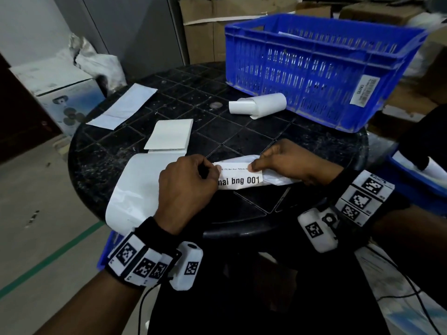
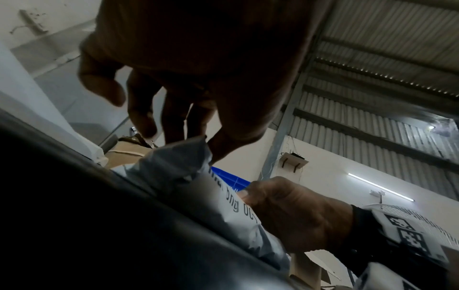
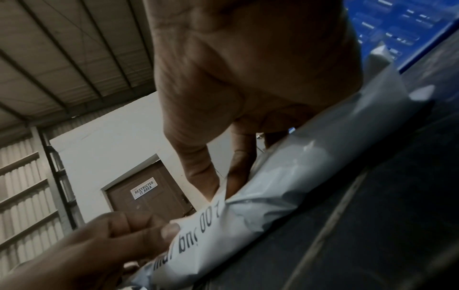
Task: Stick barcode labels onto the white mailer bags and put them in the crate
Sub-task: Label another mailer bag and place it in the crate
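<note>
A white mailer bag lies across the front of the round black table, its left end hanging over the rim. On its right part sits a barcode label printed "bng 001". My left hand pinches the label's left end between thumb and curled fingers. My right hand pinches its upper right corner, and the crumpled bag runs on beneath that palm. The left wrist view shows the label and the bag. The right wrist view shows thumb and finger closed on the label. The blue crate stands at the back right.
A flat stack of white labels lies in the table's middle. Beside the crate is a curled white backing sheet. A long white strip lies at the back left. Cardboard boxes stand behind the table, and a blue bin is at my right.
</note>
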The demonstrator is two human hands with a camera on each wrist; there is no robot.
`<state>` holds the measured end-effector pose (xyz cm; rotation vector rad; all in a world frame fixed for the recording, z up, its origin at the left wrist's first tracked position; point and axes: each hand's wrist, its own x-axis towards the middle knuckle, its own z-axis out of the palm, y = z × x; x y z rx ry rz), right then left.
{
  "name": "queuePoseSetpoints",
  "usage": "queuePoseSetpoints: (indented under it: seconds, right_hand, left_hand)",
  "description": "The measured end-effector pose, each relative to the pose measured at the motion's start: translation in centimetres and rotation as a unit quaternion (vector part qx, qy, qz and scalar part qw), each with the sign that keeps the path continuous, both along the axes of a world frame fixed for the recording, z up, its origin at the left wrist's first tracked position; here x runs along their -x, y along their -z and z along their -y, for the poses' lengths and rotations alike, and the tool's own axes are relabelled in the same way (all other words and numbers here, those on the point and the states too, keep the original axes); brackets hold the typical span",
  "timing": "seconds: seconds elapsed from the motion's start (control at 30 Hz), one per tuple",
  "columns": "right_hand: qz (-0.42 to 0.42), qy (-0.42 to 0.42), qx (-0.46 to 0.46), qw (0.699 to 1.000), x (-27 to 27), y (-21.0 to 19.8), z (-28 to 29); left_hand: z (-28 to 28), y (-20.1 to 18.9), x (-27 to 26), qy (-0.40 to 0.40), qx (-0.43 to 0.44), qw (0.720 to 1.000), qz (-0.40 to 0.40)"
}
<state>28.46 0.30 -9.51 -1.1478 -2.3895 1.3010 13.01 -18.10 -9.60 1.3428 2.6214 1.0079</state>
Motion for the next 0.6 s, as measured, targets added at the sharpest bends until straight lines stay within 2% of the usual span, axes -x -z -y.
queuePoseSetpoints:
  seconds: [0.07, 0.23, 0.37, 0.47, 0.53, 0.6]
  right_hand:
    - [-0.003, 0.003, 0.001, 1.0, 0.0, 0.0, 0.1]
    - [-0.025, 0.013, -0.03, 0.999, -0.3, 0.0, 1.1]
    - [-0.028, 0.057, -0.129, 0.99, -0.8, 1.0, 1.6]
    - [-0.017, 0.044, -0.209, 0.977, -1.4, 1.7, 2.0]
    - [-0.013, 0.025, -0.237, 0.971, -1.6, 1.8, 2.1]
    - [-0.004, 0.013, -0.246, 0.969, -1.6, 1.6, 1.8]
  left_hand:
    - [0.2, 0.5, 0.1, 0.006, 0.019, 0.999, -0.026]
    - [0.2, 0.5, 0.2, 0.005, 0.046, 0.999, 0.013]
    - [0.5, 0.5, 0.3, -0.008, 0.056, 0.998, 0.01]
    - [0.6, 0.5, 0.1, -0.012, 0.057, 0.998, 0.004]
    - [0.7, 0.4, -0.1, -0.018, 0.054, 0.998, -0.034]
    - [1.1, -0.1, -0.5, -0.011, 0.051, 0.991, -0.124]
